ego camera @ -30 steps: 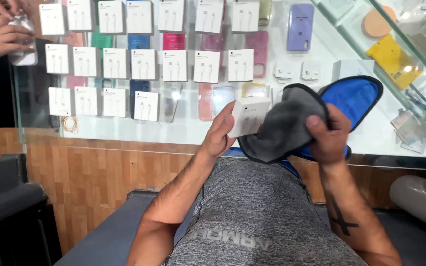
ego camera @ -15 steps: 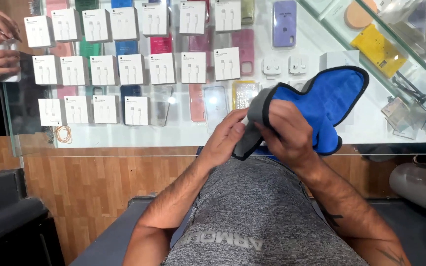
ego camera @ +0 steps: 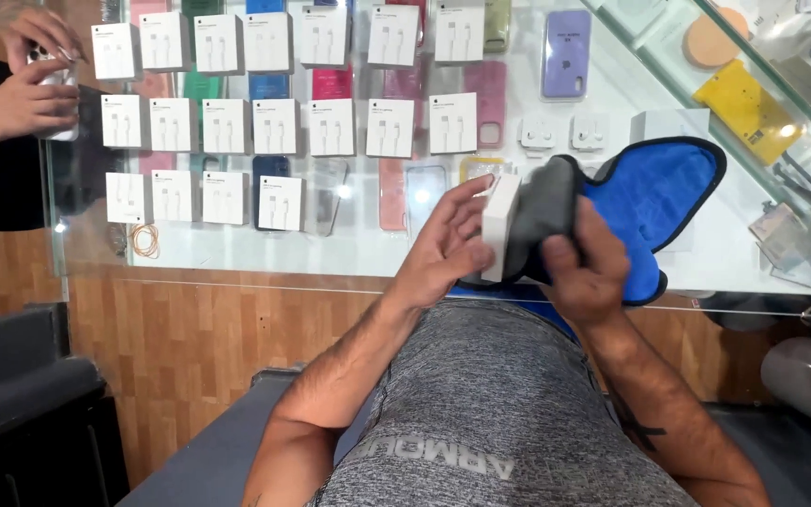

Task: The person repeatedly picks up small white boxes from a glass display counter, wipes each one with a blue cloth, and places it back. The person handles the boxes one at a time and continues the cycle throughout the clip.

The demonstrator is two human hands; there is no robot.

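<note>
Left hand grips small white box edge-on, fingers curled around it. Right hand presses grey-and-blue cloth against the box, closed on the cloth. Both held above the glass desk. Under the glass, left of the box: rows of white boxes, coloured phone cases. Far left of the box, another person's hands hold a phone. Wood-panel front below the desk.

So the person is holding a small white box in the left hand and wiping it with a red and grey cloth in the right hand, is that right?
Not quite: the cloth is blue and grey, not red. The head view shows the left hand holding the small white box while the right hand presses the cloth against it.
</note>
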